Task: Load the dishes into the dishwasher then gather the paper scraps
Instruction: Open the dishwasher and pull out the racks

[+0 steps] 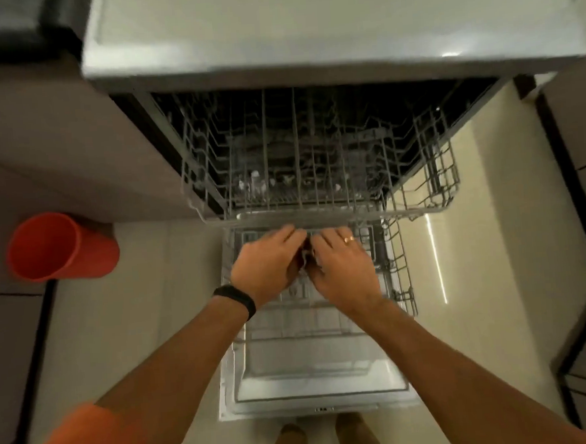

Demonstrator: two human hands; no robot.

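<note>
both left hand (266, 261) and right hand (342, 263) curl fingers over the lower rack (402, 266); grip unclear.

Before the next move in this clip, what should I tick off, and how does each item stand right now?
1. Grey metal dishwasher door folded down flat: ok.
2. Grey wire upper rack pulled out: ok.
3. Grey wire lower rack drawn out over the door: ok.
4. Grip of the hands: cannot tell. The left hand and right hand meet over the lower rack, and what lies between them is blurred.
5. Dishes loaded: cannot tell, rack contents are blurred.
6. Orange round container on the floor, apart from the door: ok.
</note>
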